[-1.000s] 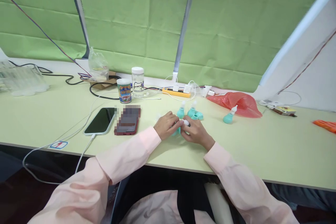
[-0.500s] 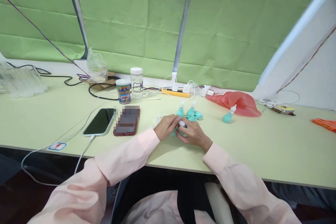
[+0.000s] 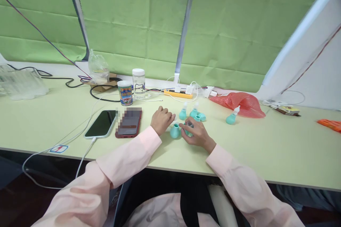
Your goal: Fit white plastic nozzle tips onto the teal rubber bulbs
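My left hand is closed with its fingers curled, a small whitish piece at its fingertips. Its exact kind is too small to tell. My right hand grips a small round container, greyish and clear, between thumb and fingers. Between the hands stands a teal squeeze bulb with an open top. Another teal bulb is partly hidden behind my right fingers. Just beyond stand two teal bulbs with clear nozzles, a left one and a right one, beside more teal bulbs.
Farther right stands a teal bulb with a nozzle, before a red plastic bag. Two phones, one white-cased and one red-cased, lie left. Behind are a printed cup, a clear jar and a power strip.
My hands were together around the white-topped container. My left hand has drawn away to the left with a whitish piece; the open bulb between them has come into view.
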